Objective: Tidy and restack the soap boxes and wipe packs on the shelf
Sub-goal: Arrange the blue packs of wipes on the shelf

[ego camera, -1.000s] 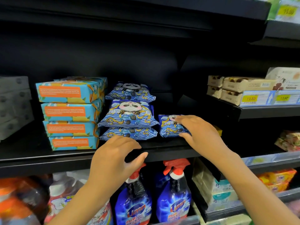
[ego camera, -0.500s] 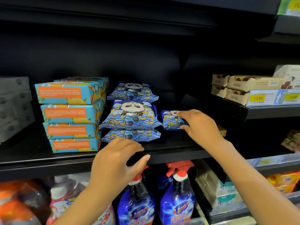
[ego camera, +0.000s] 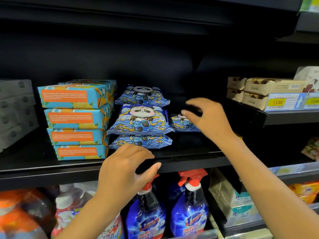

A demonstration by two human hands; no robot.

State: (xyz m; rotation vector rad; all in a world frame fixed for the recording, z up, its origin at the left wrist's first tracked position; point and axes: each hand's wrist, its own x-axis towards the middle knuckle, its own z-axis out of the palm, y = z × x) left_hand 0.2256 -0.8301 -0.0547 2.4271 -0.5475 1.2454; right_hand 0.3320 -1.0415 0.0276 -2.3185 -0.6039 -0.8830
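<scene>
Several blue-and-orange soap boxes [ego camera: 74,118] stand in a neat stack at the left of the black shelf [ego camera: 189,161]. Beside them three blue panda wipe packs [ego camera: 140,119] lie stacked. One more wipe pack [ego camera: 181,124] lies alone to their right, farther back. My right hand [ego camera: 208,118] hovers just over and in front of that lone pack, fingers spread and blurred, holding nothing. My left hand [ego camera: 126,168] hangs at the shelf's front edge below the wipe stack, fingers loosely curled and empty.
Grey packs [ego camera: 15,111] fill the shelf's far left. Beige boxes [ego camera: 255,94] with yellow 13.80 price tags sit on a higher shelf at right. Below stand blue spray bottles [ego camera: 188,211] with red triggers, other bottles and tissue packs.
My right hand has let go of the lone wipe pack and risen above it with fingers spread. The left hand has stayed at the shelf edge.
</scene>
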